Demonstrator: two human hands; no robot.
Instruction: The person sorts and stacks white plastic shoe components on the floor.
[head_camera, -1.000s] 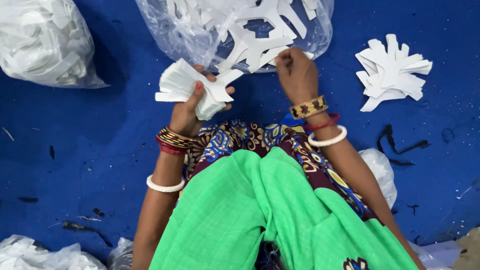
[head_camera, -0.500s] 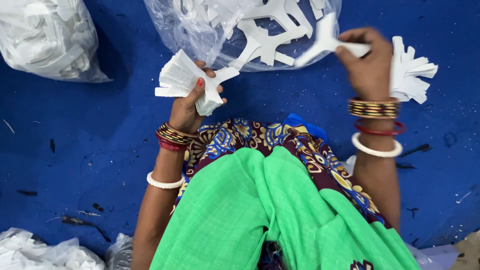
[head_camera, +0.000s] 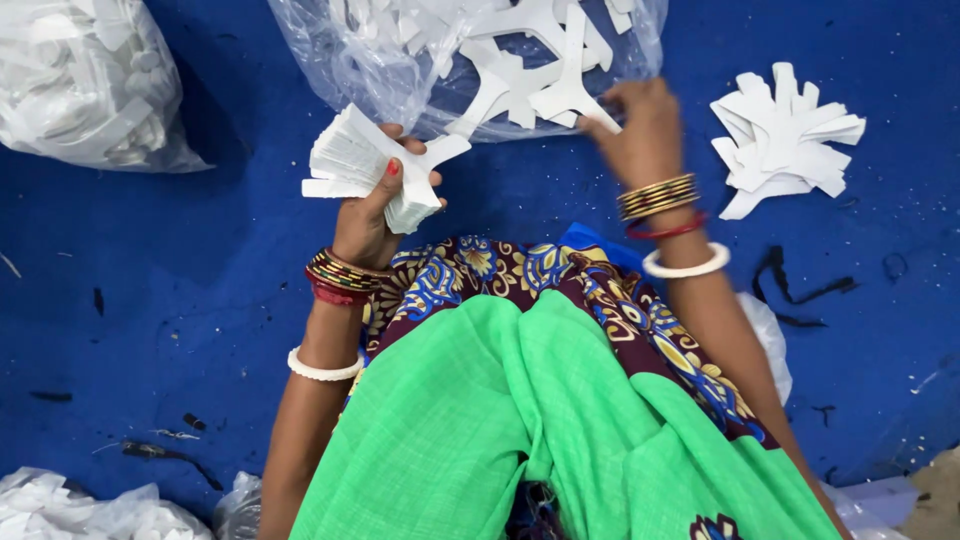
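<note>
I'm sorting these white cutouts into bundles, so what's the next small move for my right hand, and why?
Probably pinch one cutout and lift it free. The right hand is at the clear plastic bag, fingertips on a white cross-shaped cutout, while the left hand holds a stack of cutouts to receive it.

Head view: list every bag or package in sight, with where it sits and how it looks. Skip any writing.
Clear plastic bag: top centre on the blue floor, open, full of white cut-out shapes; right hand reaches into it.
Tied plastic bag: top left, rounded, translucent, packed with white scraps.
Crumpled plastic bag: bottom left corner, whitish, partly cut off.
White bag: beside the right forearm, mostly hidden.
No labels, signs or screens.
</note>
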